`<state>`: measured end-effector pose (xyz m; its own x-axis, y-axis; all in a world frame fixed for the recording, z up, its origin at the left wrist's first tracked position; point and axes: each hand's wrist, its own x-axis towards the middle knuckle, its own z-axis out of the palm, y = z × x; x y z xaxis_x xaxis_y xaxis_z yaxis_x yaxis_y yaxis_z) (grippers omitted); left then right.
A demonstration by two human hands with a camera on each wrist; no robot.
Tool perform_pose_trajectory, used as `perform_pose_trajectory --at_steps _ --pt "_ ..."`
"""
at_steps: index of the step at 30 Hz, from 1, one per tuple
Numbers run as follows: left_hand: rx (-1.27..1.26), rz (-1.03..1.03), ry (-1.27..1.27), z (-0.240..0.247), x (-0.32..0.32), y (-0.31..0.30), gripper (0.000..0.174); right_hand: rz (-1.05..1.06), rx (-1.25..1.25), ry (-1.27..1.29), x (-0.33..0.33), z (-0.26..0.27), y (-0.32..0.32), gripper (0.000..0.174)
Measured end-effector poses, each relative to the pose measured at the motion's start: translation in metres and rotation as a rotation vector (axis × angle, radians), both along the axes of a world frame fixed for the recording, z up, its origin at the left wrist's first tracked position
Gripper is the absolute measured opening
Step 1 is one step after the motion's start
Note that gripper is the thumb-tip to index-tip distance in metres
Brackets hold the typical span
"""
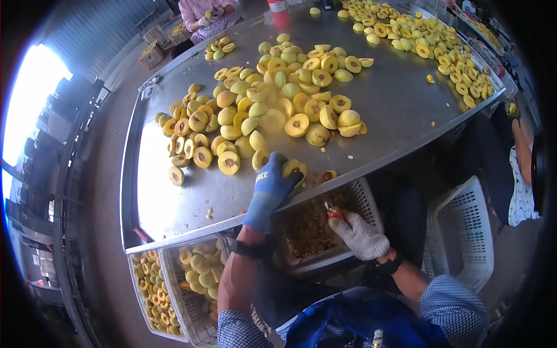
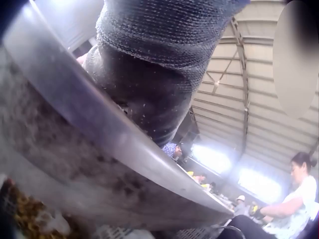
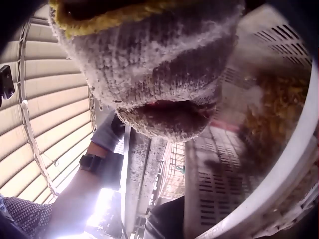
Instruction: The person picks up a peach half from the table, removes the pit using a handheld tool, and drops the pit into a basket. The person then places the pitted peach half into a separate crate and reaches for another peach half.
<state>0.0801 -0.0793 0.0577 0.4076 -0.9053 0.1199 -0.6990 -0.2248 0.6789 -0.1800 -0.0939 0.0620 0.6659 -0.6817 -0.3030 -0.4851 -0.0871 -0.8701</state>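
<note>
My left hand, in a blue glove, is over the table's near edge and grips a yellow peach half, its pit cavity facing up. In my right hand, in a white knitted glove, is a small red-handled tool with a metal tip. That hand is above a crate holding brown pits and scraps. Past my left fingers a large heap of halved peaches covers the middle of the metal table. Both wrist views show mostly glove: the left glove and the right glove.
Crates of peach halves stand below the table's front left. A white crate is at my right. More halves lie along the far right edge. A person works across the table; another person sits at the right.
</note>
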Motion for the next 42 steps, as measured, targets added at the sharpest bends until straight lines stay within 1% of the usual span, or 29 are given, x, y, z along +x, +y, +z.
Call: perform_pose_trajectory --at_steps 1,3,4,5,6,8,9,12,13,16,17,19,20,21,24,26,27,30,31,33,34,36,37,39,41,42 --pt "-0.073 0.028 0.016 0.0 -0.002 0.007 0.05 0.03 0.193 -0.028 0.0 -0.021 -0.011 0.046" --pt "-0.19 0.089 0.193 0.015 -0.017 0.024 0.051 -0.015 0.107 -0.143 0.009 -0.021 -0.014 0.043" --pt "-0.252 0.124 0.283 0.022 -0.025 0.034 0.052 -0.01 0.012 -0.2 0.017 -0.012 -0.013 0.041" --pt "-0.278 0.099 0.3 0.026 -0.034 0.042 0.051 -0.007 -0.085 -0.254 0.025 -0.001 -0.013 0.04" --pt "-0.314 0.09 0.433 0.026 -0.044 0.05 0.051 0.022 -0.229 -0.307 0.033 0.018 -0.008 0.039" --pt "-0.388 0.07 0.698 0.025 -0.065 0.061 0.049 0.079 -0.304 -0.294 0.043 0.03 0.004 0.041" --pt "-0.41 0.088 0.693 0.025 -0.074 0.067 0.047 0.087 -0.289 -0.287 0.046 0.033 0.008 0.041" --pt "-0.476 0.028 0.732 -0.006 -0.073 0.081 0.048 0.09 -0.186 -0.29 0.044 0.029 0.02 0.041" --pt "-0.613 0.016 1.111 -0.013 -0.077 0.086 0.047 0.083 -0.148 -0.302 0.044 0.027 0.021 0.042" --pt "-0.576 0.056 1.018 -0.018 -0.081 0.09 0.044 0.061 -0.184 -0.206 0.04 0.018 0.027 0.044" --pt "-0.598 0.069 0.766 -0.02 -0.081 0.088 0.038 0.076 -0.214 -0.145 0.039 0.018 0.025 0.045" --pt "-0.527 0.182 0.609 -0.02 -0.083 0.085 0.045 0.103 -0.264 -0.022 0.04 0.018 0.023 0.047" --pt "-0.481 0.235 0.532 -0.02 -0.084 0.084 0.049 0.099 -0.267 -0.018 0.04 0.017 0.026 0.046" --pt "-0.494 0.271 0.491 -0.014 -0.088 0.081 0.048 0.094 -0.273 -0.015 0.04 0.018 0.027 0.046" --pt "-0.473 0.275 0.433 -0.017 -0.086 0.076 0.049 0.079 -0.277 0.0 0.041 0.018 0.031 0.044" --pt "-0.534 0.268 0.332 -0.012 -0.091 0.071 0.027 0.067 -0.269 0.003 0.042 0.016 0.033 0.042" --pt "-0.561 0.266 0.282 -0.011 -0.094 0.07 0.022 0.064 -0.263 0.002 0.041 0.015 0.035 0.042" --pt "-0.502 0.206 0.384 -0.012 -0.087 0.072 0.025 0.065 -0.237 -0.019 0.041 0.018 0.035 0.04" --pt "-0.473 0.199 0.365 -0.011 -0.087 0.072 0.024 0.071 -0.226 -0.024 0.04 0.019 0.035 0.039" --pt "-0.429 0.188 0.32 -0.003 -0.084 0.069 0.023 0.076 -0.132 -0.031 0.041 0.021 0.032 0.044" --pt "-0.426 0.188 0.394 -0.001 -0.083 0.07 0.022 0.081 -0.083 -0.035 0.041 0.021 0.032 0.046" --pt "-0.419 0.184 0.54 0.002 -0.08 0.07 0.022 0.085 -0.091 -0.081 0.041 0.02 0.035 0.04" --pt "-0.384 0.152 0.536 0.002 -0.078 0.07 0.023 0.087 -0.093 -0.101 0.039 0.019 0.036 0.038" --pt "-0.316 0.09 0.529 0.001 -0.073 0.072 0.025 0.195 -0.241 -0.203 0.032 0.002 0.038 0.032" --pt "-0.301 0.09 0.516 -0.002 -0.073 0.07 0.022 0.211 -0.172 -0.259 0.029 -0.003 0.042 0.033" --pt "-0.292 0.093 0.51 -0.004 -0.073 0.072 0.021 0.171 -0.026 -0.261 0.028 -0.001 0.045 0.036"
